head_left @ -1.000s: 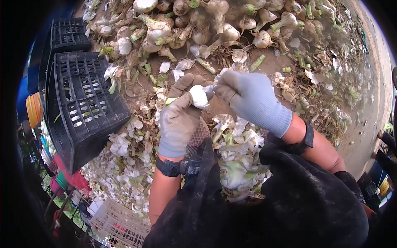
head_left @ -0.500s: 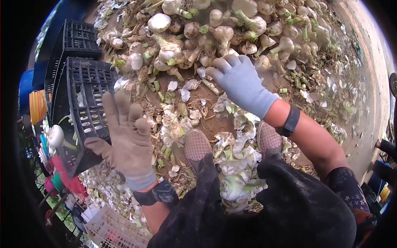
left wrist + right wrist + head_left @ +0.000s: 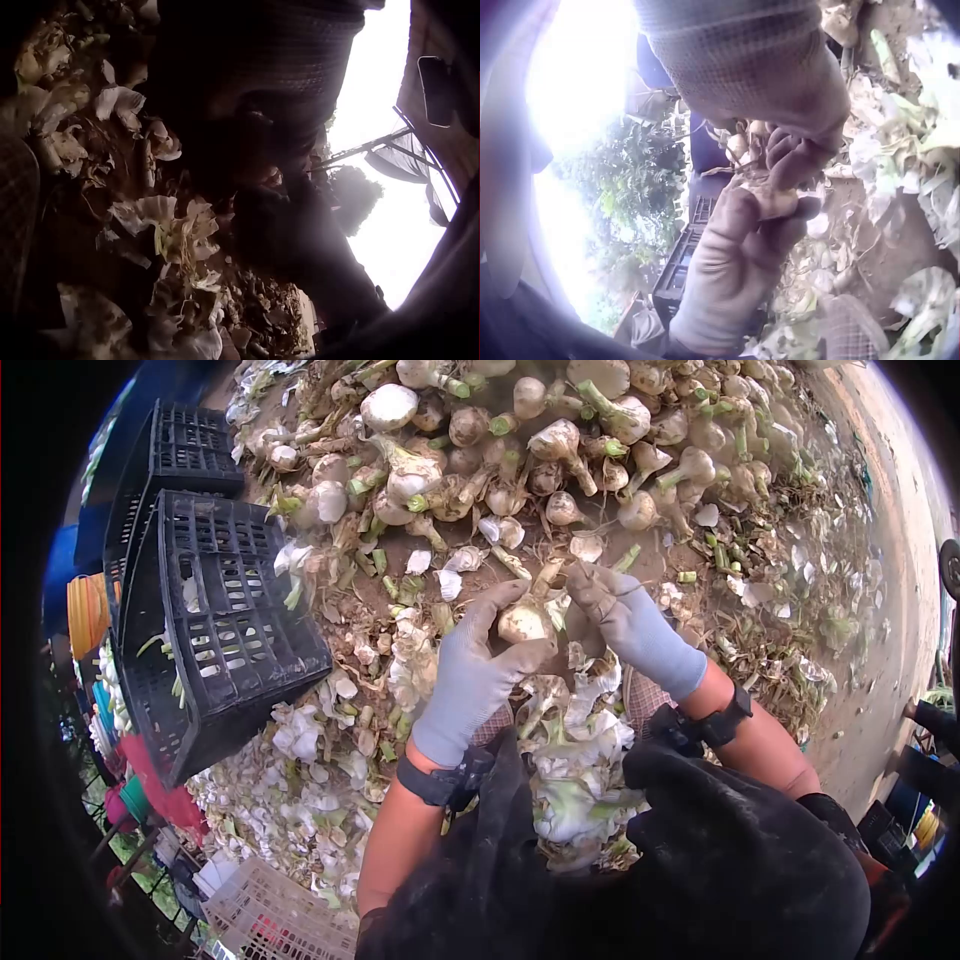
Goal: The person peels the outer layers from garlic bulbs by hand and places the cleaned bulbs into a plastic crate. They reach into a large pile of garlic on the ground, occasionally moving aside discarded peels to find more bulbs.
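My gloved left hand [image 3: 470, 665] holds an unpeeled garlic bulb [image 3: 524, 624] between thumb and fingers, its stalk pointing away from me. On the bulb's right side is my gloved right hand [image 3: 630, 625], fingers curled in at the stalk end. From the right wrist view, the right thumb and fingers pinch at the top of the bulb [image 3: 780, 204], while the left hand [image 3: 731, 262] grips it from below. The left wrist view is very dark; the left hand [image 3: 262, 97] shows only as a shadowed shape, and the bulb is mostly hidden there.
A heap of unpeeled garlic [image 3: 560, 445] lies ahead. Black slatted crates [image 3: 230, 600] stand on the left, with a pale crate [image 3: 280, 910] at lower left. Peeled skins [image 3: 300, 735] and cut stalks [image 3: 510, 563] litter the ground. More skins [image 3: 580, 790] lie between the legs.
The peeled white bulb left the left hand, flying leftward past the black crate. The right hand reached over the heap and came back; both hands are now together at another, unpeeled bulb.
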### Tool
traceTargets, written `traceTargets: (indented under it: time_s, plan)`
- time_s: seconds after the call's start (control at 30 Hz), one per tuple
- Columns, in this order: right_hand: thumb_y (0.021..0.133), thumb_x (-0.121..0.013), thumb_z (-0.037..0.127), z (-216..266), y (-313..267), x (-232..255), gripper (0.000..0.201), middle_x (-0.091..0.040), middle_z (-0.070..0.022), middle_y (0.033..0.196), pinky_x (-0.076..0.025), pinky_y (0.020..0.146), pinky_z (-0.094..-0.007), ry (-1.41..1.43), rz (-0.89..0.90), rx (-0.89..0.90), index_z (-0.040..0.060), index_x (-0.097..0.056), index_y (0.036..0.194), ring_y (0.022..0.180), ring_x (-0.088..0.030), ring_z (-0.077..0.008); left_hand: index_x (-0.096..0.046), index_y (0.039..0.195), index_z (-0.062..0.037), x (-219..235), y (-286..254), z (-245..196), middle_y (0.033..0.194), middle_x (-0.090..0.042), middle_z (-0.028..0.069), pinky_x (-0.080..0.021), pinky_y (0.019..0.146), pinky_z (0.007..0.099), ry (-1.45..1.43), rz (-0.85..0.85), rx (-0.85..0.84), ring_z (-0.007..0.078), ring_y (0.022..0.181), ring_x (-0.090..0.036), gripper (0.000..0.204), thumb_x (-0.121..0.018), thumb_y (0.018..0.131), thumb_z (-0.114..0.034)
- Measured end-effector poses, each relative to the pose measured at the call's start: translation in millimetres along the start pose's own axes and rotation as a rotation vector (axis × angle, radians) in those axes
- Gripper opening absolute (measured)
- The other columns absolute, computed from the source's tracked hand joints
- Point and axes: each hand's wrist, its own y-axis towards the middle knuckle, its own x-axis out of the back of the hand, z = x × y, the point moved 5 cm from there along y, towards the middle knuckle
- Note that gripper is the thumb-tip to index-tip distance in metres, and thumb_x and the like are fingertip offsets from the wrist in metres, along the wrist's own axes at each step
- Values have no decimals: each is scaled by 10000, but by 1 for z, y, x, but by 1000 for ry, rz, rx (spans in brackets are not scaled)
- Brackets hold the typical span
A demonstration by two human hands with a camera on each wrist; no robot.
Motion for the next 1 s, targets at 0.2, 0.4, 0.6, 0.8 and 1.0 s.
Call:
traceTargets:
  time_s: [0.2,0.4,0.6,0.8,1.0]
  plan:
    - [928,-561,276,1,2,-16,317,-574,-218,655,-457,559,-395,-348,-96,231,-29,-562,840,619,-604,-344,-447,1332,-40,-5,-7,-2,1188,-528,79,-416,954,285,283,52,-58,190,1058,-533,727,-801,710,-166]
    - [904,-563,218,23,-12,-14,209,-596,-217,696,-472,566,-410,-646,-148,372,15,-570,856,669,-617,-373,-390,1372,-65,-5,-6,7,1103,-581,104,-517,735,268,-332,142,92,191,867,-612,607,-667,865,-252]
    - [902,-585,263,11,-10,-14,235,-603,-108,640,-463,512,-310,-439,-123,453,30,-609,920,559,-604,-199,-312,1394,-73,-7,-3,12,991,-625,96,-492,512,247,-778,283,208,156,699,-634,584,-455,970,-449]
    - [934,-566,289,4,-5,-16,311,-575,-23,619,-441,500,-238,17,73,-77,-14,-618,885,543,-540,-73,-372,1345,-45,-5,-5,9,1014,-608,71,-531,668,256,93,40,-85,122,791,-621,689,-680,851,-415]
    - [959,-520,297,11,-11,-18,342,-592,-47,628,-442,504,-251,-12,38,47,-24,-626,904,548,-556,-86,-337,1363,42,0,-13,11,1184,-534,81,-466,889,283,-500,137,346,156,998,-567,787,-756,802,-318]
